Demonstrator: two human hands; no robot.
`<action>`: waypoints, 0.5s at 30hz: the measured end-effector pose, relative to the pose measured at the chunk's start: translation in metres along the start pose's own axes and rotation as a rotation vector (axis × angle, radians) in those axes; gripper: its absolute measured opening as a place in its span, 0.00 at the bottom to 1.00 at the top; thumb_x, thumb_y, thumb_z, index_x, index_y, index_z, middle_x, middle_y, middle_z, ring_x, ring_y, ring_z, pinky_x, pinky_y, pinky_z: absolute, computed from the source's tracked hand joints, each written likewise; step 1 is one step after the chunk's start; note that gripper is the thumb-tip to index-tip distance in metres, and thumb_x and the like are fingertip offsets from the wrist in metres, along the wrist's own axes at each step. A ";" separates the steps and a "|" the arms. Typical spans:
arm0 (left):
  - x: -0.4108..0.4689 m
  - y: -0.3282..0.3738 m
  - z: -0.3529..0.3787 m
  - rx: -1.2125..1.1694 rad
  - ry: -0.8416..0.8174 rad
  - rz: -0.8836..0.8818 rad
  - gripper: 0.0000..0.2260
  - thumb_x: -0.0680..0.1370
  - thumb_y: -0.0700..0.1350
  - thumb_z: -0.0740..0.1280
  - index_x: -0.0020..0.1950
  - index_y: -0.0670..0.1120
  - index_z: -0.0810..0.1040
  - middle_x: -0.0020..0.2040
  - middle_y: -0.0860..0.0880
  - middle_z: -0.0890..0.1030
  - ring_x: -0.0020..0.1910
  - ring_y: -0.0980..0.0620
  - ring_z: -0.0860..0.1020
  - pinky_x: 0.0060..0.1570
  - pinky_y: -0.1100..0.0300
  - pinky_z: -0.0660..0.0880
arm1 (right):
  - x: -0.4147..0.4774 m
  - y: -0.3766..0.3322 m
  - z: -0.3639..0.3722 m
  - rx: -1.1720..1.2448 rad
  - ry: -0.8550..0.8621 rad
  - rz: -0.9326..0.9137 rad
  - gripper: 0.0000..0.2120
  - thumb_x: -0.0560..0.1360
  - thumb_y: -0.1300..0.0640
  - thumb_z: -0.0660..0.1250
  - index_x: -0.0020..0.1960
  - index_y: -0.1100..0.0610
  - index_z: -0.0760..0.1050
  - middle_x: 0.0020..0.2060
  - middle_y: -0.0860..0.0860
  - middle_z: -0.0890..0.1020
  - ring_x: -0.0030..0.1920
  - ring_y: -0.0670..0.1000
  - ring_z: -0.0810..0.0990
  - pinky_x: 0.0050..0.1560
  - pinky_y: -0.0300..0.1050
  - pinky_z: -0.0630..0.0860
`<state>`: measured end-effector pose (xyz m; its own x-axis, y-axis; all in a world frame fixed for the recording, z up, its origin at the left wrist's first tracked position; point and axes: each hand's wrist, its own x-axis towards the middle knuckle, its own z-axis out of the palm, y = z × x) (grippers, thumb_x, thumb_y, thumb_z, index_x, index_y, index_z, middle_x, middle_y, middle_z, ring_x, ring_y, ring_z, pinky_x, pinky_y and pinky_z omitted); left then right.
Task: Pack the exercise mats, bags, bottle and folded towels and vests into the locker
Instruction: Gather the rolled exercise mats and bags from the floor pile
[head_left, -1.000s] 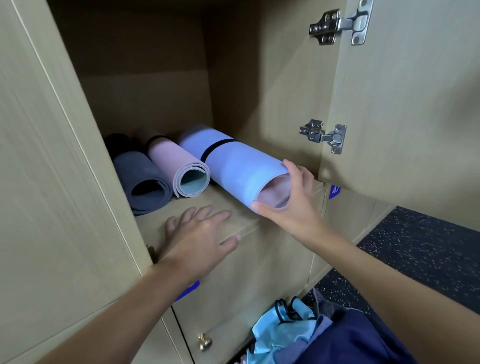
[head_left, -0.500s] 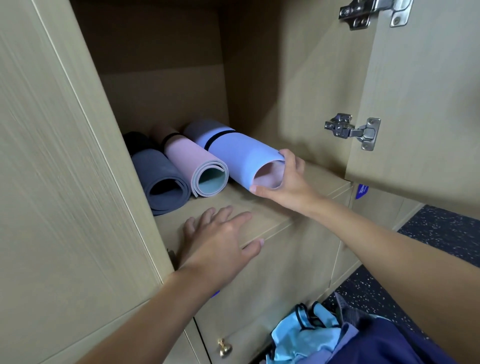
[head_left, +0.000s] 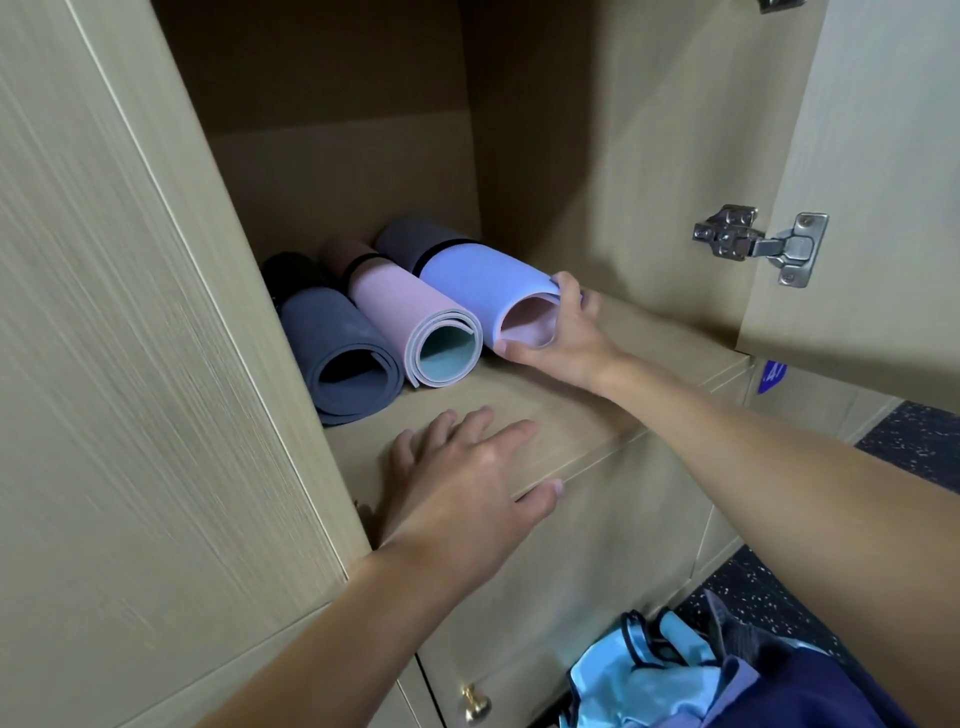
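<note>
"While the right hand (head_left: 563, 338) grips the open end of that lavender-blue rolled foam mat (head_left: 483, 283), thumb under the rim and fingers curled over the top, where's it sitting?"
"On the pale wood locker shelf (head_left: 571, 415), right of the pink rolled foam mat (head_left: 395, 296) and touching it. The dark grey rolled foam mat (head_left: 332, 332) is far left."
"Left hand (head_left: 467, 467)?"
"Spread flat on the shelf's front edge, holding nothing."
"Tip for the step?"
"Push straight back along the roll, parallel to the pink one. Grip lightly so the tube mouth doesn't crush. The light-blue and navy fabric heap (head_left: 675, 670) on the floor is not packed yet."
</note>
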<state>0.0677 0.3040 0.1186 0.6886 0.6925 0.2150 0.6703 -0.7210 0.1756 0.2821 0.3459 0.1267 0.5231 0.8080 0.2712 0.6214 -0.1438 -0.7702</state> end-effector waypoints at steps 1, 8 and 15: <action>0.000 0.000 0.000 0.002 0.002 -0.001 0.27 0.76 0.68 0.58 0.74 0.66 0.61 0.78 0.58 0.59 0.77 0.54 0.54 0.74 0.49 0.50 | 0.002 0.000 0.001 0.002 -0.003 -0.001 0.51 0.65 0.40 0.77 0.76 0.46 0.48 0.71 0.52 0.53 0.69 0.52 0.66 0.68 0.46 0.65; 0.001 -0.001 0.002 -0.002 0.009 0.003 0.27 0.76 0.69 0.58 0.74 0.66 0.62 0.77 0.59 0.60 0.76 0.55 0.55 0.74 0.49 0.51 | 0.007 -0.001 0.006 -0.011 -0.001 -0.031 0.52 0.65 0.40 0.77 0.77 0.48 0.47 0.72 0.54 0.52 0.71 0.54 0.64 0.71 0.48 0.64; 0.002 -0.002 0.003 -0.002 0.013 0.004 0.27 0.75 0.69 0.58 0.73 0.66 0.62 0.77 0.59 0.59 0.76 0.55 0.55 0.73 0.49 0.50 | 0.007 0.004 0.008 -0.083 0.034 -0.055 0.56 0.62 0.36 0.78 0.77 0.46 0.47 0.72 0.54 0.53 0.72 0.56 0.63 0.70 0.53 0.67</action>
<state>0.0687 0.3067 0.1160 0.6876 0.6894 0.2278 0.6670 -0.7237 0.1770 0.2840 0.3559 0.1208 0.5055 0.7964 0.3320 0.6950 -0.1478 -0.7036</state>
